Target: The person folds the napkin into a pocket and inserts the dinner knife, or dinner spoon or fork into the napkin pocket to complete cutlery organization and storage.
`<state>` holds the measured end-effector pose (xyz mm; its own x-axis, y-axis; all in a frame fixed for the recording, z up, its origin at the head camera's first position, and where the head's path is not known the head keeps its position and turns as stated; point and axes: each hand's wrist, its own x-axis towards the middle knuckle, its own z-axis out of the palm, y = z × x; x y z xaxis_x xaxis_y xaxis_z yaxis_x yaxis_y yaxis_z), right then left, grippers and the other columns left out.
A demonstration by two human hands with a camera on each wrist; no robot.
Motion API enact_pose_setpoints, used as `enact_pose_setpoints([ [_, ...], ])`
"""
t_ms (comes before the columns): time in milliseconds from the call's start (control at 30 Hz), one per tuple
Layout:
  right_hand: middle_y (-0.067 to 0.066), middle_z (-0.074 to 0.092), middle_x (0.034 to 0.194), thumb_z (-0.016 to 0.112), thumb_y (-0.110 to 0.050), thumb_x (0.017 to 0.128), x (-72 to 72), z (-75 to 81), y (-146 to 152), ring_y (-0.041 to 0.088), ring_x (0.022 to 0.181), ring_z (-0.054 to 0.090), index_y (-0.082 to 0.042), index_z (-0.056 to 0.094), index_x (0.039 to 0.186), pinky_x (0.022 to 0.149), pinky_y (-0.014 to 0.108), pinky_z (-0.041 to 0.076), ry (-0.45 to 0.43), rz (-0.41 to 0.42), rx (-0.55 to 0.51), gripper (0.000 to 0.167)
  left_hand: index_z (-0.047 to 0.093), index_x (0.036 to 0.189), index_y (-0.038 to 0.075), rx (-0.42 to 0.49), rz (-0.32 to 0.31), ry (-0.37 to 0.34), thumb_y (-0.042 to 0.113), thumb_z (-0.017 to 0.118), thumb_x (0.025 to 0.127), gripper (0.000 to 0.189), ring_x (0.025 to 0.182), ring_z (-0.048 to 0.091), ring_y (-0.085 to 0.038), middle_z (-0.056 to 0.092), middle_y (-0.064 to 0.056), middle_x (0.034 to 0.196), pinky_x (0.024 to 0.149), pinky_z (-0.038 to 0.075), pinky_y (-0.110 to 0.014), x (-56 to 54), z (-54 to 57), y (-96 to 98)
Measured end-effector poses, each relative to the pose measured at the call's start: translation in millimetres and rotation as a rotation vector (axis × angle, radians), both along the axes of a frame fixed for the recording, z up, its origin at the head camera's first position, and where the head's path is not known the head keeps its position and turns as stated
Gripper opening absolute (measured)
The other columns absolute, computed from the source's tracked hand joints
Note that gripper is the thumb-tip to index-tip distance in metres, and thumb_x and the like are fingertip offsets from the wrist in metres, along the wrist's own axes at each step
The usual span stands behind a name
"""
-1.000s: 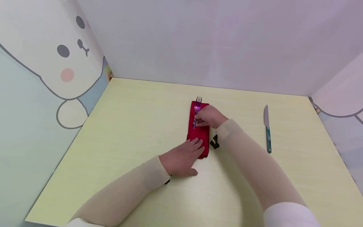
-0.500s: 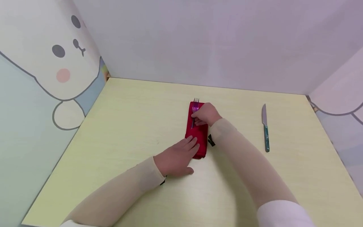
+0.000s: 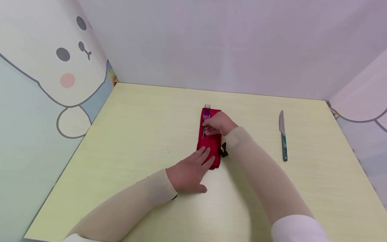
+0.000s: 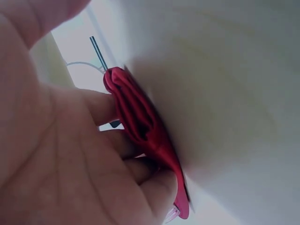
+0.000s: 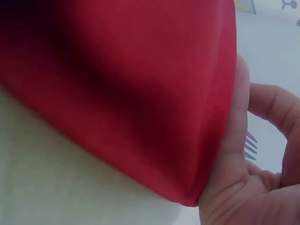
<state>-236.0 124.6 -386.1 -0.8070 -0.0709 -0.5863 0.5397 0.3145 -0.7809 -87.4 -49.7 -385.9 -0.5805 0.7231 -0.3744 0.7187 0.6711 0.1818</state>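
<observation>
A folded red cloth napkin (image 3: 214,144) lies lengthwise on the table, its layered folds facing the left wrist camera. On its far half is a shiny purplish fork (image 3: 206,114), tines pointing away and reaching past the napkin's far edge. My right hand (image 3: 221,123) pinches the fork's handle between thumb and fingers, low over the cloth. In the right wrist view the napkin (image 5: 140,93) fills much of the frame and only the fork tines (image 5: 251,146) show behind the hand. My left hand (image 3: 190,171) rests with spread, straight fingers on the napkin's near end, thumb on the table.
A knife (image 3: 283,136) with a green handle lies on the right side of the pale table (image 3: 145,127), blade pointing away. A pale wall (image 3: 211,47) stands along the far edge, and a wall with a cartoon figure (image 3: 72,64) borders the left.
The fork in my right hand has shifted slightly left over the napkin. My left hand stays on the near end, its fingers a little more spread. The head view has moved slightly.
</observation>
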Motion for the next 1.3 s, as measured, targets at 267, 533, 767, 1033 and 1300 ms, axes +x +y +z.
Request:
enact_pose_setpoints([
  [267,0.019,0.071,0.091,0.073,-0.016,0.097,3.6,-1.5,3.8,0.025,0.075,0.075,0.007,0.068,0.109,0.075,0.035,0.062,-0.026,0.037,0.009,0.026,0.024,0.165,0.01,-0.006,-0.008,0.023,0.056,0.073,0.09,0.101,0.158,0.004,-0.033,0.016,-0.012,0.171,0.125,0.015,-0.035,2.2,-0.3,0.8],
  [533,0.019,0.072,0.09,0.074,-0.016,0.094,2.3,-1.7,1.8,0.025,0.073,0.075,0.006,0.067,0.107,0.073,0.035,0.063,-0.025,0.075,0.072,0.027,0.062,0.138,0.007,0.0,-0.143,0.44,0.038,0.079,0.091,0.058,0.13,0.056,-0.027,0.061,-0.011,0.139,0.113,0.042,-0.035,0.1,7.0,4.3],
  [767,0.02,0.073,0.089,0.074,-0.015,0.093,1.7,-1.4,2.8,0.026,0.071,0.076,0.007,0.069,0.105,0.072,0.035,0.063,-0.042,0.087,0.075,0.025,0.073,0.114,0.013,0.037,-0.157,0.496,0.028,0.085,0.087,0.033,0.101,0.064,-0.016,0.067,-0.002,0.11,0.088,0.056,-0.025,-18.7,2.6,13.5],
  [1033,0.021,0.073,0.086,0.076,-0.014,0.092,4.4,0.8,-1.8,0.027,0.072,0.076,0.006,0.069,0.103,0.071,0.036,0.063,-0.048,0.134,0.121,0.024,0.074,0.118,0.013,0.037,-0.144,0.466,0.026,0.08,0.092,0.031,0.118,0.061,-0.019,0.067,-0.004,0.118,0.084,0.059,-0.027,-22.1,-1.0,13.8],
  [1300,0.017,0.072,0.082,0.076,-0.016,0.091,4.1,1.9,-8.7,0.021,0.065,0.072,0.003,0.07,0.101,0.068,0.03,0.061,-0.047,0.173,0.204,0.023,0.067,0.133,0.006,0.023,-0.172,0.406,0.043,0.07,0.097,0.051,0.132,0.054,-0.026,0.064,-0.01,0.133,0.104,0.049,-0.028,-23.3,-1.2,9.6],
])
